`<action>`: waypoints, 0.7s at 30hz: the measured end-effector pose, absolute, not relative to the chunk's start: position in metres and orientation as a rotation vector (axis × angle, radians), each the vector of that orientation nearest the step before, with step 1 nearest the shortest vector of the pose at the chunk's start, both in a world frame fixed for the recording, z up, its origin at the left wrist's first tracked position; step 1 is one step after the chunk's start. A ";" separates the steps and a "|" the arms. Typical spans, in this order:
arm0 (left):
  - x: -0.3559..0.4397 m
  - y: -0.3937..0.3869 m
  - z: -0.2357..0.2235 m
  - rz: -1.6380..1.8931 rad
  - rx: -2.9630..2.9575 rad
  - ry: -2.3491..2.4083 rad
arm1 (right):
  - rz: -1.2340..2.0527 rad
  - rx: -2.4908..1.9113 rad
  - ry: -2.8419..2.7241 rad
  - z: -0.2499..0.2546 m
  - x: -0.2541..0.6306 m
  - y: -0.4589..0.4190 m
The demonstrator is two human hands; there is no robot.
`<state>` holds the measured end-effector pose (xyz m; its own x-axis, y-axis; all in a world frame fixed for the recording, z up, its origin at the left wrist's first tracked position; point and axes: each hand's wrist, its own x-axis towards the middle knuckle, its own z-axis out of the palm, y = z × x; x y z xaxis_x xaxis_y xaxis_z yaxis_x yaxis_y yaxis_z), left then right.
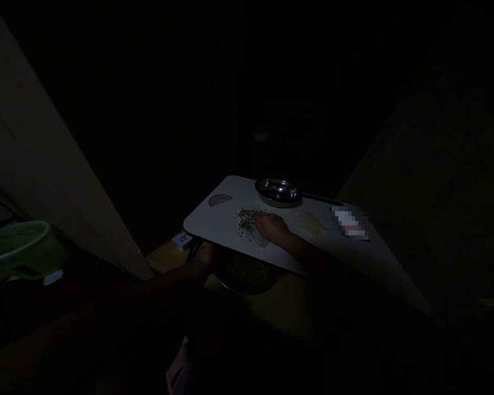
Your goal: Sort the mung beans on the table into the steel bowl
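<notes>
The scene is very dark. My right hand (271, 227) reaches over the white table (206, 222), its fingers bent together at a scatter of small green grains (246, 218); whatever lies between the fingertips is too small to make out. Under the table's near edge, my left hand (206, 258) grips the left side of a dark round pan (247, 291). Inside the pan lies a layer of greenish grains (249, 270). Much of the left hand is lost in shadow.
A shiny metal bowl (278, 193) stands at the table's back edge. To the right are a pale heap of grains (310, 224) and a blurred-out flat object (349, 223). A green basket (20, 247) sits at far left, beside a pale upright panel (45, 148). Dark walls flank the table.
</notes>
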<state>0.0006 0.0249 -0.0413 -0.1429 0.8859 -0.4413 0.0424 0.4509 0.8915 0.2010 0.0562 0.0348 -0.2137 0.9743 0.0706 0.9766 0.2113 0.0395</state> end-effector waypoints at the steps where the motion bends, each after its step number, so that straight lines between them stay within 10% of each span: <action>1: 0.001 0.024 -0.040 0.906 0.836 1.531 | -0.118 -1.956 -2.418 0.034 0.202 0.057; 21: 0.001 0.025 -0.034 0.918 0.756 1.526 | -0.127 -1.838 -2.475 0.034 0.212 0.050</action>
<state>0.0014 0.0252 -0.0341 -0.1488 0.8612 -0.4860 -0.0259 0.4879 0.8725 0.2121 0.0505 0.0338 -0.2893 0.9527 0.0937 0.9572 0.2874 0.0329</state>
